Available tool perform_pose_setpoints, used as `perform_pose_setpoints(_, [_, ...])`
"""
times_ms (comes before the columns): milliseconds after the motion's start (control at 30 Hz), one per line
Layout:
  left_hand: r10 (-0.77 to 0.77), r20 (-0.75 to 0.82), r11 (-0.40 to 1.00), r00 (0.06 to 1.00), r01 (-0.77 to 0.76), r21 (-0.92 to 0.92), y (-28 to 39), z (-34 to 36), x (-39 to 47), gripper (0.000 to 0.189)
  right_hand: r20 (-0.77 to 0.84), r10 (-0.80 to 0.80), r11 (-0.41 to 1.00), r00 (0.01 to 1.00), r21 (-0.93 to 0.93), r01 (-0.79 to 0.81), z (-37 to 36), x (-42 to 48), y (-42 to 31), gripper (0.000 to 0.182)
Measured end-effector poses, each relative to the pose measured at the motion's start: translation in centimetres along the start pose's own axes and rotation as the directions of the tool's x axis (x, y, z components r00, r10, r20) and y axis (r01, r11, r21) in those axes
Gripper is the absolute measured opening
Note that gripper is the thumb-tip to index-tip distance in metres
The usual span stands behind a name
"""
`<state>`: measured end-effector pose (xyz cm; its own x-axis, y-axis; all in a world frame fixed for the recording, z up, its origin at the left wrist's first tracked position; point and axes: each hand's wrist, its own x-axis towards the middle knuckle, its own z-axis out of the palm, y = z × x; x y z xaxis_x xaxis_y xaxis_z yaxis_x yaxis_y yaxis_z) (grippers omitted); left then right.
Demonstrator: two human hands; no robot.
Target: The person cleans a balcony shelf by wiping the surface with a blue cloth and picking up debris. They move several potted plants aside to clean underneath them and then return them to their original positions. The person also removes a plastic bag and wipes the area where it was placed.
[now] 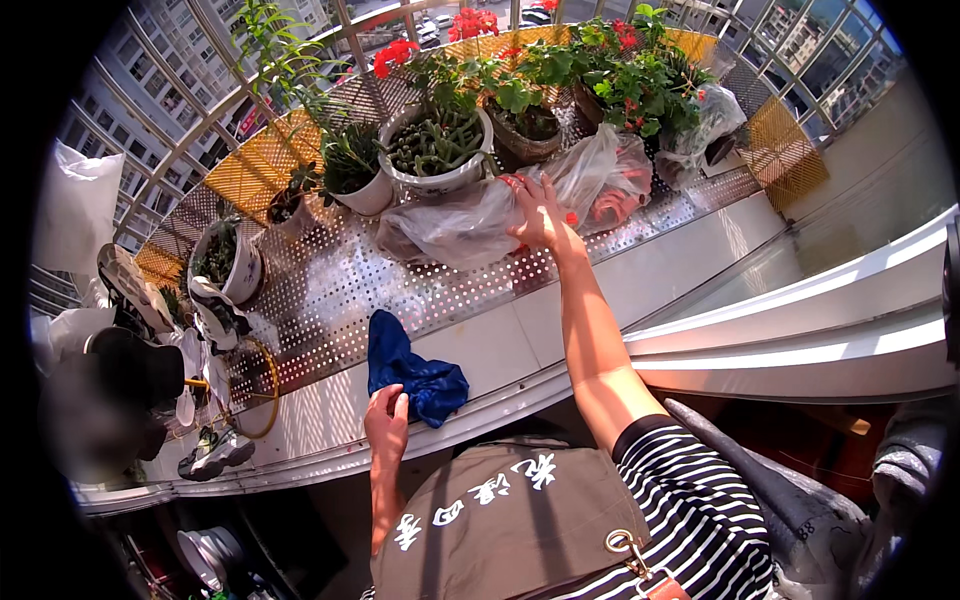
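My right hand (538, 214) reaches out over a clear plastic bag (457, 229) with red strips, its thumb and fingers astride the crumpled film. The bag lies on a perforated metal shelf (322, 292), and something red or pink shows through its right part (619, 202). Down at the left, my left hand (386, 424) has its fingers curled at the near edge of a dark blue cloth (416, 375). Whether those fingers pinch the cloth or only touch it cannot be seen. The cloth lies rumpled on the pale window ledge (495, 337).
Behind the bag stand a white pot of succulents (439, 146), a brown pot (525, 135) and red-flowered plants (630, 82). Metal railings (172, 154) curve around the shelf. Shoes (217, 454) hang at the left. A white sliding-window frame (787, 292) runs along the right.
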<state>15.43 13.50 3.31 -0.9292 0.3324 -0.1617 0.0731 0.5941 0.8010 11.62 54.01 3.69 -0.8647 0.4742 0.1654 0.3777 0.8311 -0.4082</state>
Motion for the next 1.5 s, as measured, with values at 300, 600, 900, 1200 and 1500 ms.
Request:
perform_pose_setpoints(300, [0.229, 0.1, 0.972, 0.968, -0.232, 0.027, 0.9, -2.7, 3.6, 0.02, 0.033, 0.08, 0.993, 0.996, -0.086, -0.077, -0.2, 0.0, -0.7, 0.063])
perform_pose_setpoints(600, [0.315, 0.014, 0.945, 0.949, -0.312, -0.103, 3.3, 0.2, 14.6, 0.028, -0.114, 0.232, 0.965, 0.966, -0.095, -0.243, -0.9, -5.2, -2.7, 0.036])
perform_pose_setpoints(900, [0.634, 0.225, 0.65, 0.74, -0.667, 0.363, 8.7, 7.4, 18.8, 0.053, 0.321, 0.411, 0.912, 0.853, -0.16, -0.378, -4.9, -7.2, -2.6, 0.02])
perform_pose_setpoints(1200, [0.601, 0.362, 0.624, 0.713, -0.701, 0.345, 10.2, 8.6, 16.3, 0.062, 0.169, 0.843, -0.409, 0.51, 0.818, 0.405, -3.7, 5.2, 9.9, 0.022])
perform_pose_setpoints(1500, [0.547, 0.383, 0.647, 0.744, -0.666, 0.371, 10.5, 8.5, 15.9, 0.067, 0.196, 0.962, -0.234, 0.191, 0.951, 0.203, -2.8, 13.3, 26.3, 0.01])
